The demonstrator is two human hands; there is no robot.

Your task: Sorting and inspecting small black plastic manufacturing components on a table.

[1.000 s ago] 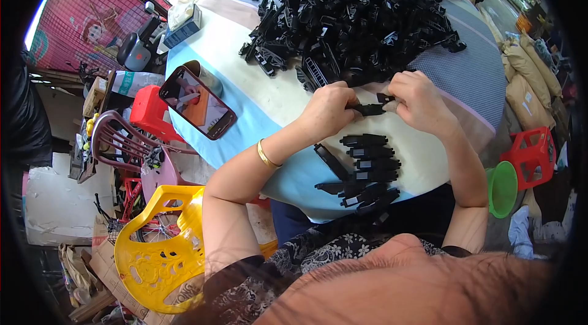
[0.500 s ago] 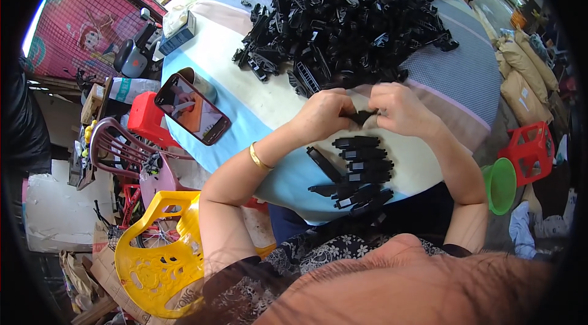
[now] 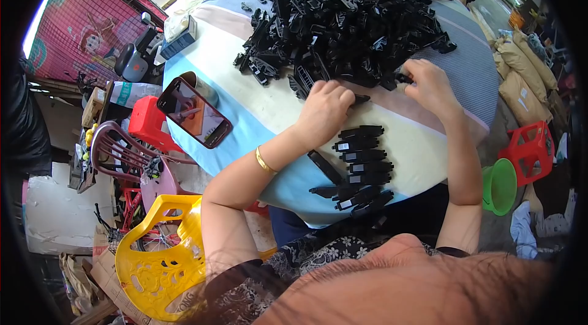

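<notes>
Just below the heap (image 3: 343,25) of black plastic parts, the left hand (image 3: 324,111) closes its fingers round a dark part (image 3: 362,99); one end pokes out (rest covered by the fingers). At the heap's lower right edge, the right hand (image 3: 430,87) bends its fingertips to a black piece (image 3: 402,78); can't tell if it's pinched or only touched. Heap's far end is cut off by the frame top, single parts inside hard to separate. Below the heap, nearer the person, long narrow black parts lie side by side in a row (image 3: 365,156), pale patches on some. Striped tablecloth (image 3: 422,160) shows between heap and curved near edge, widest at lower right; phone (image 3: 195,112) sits lower left of the heap.
</notes>
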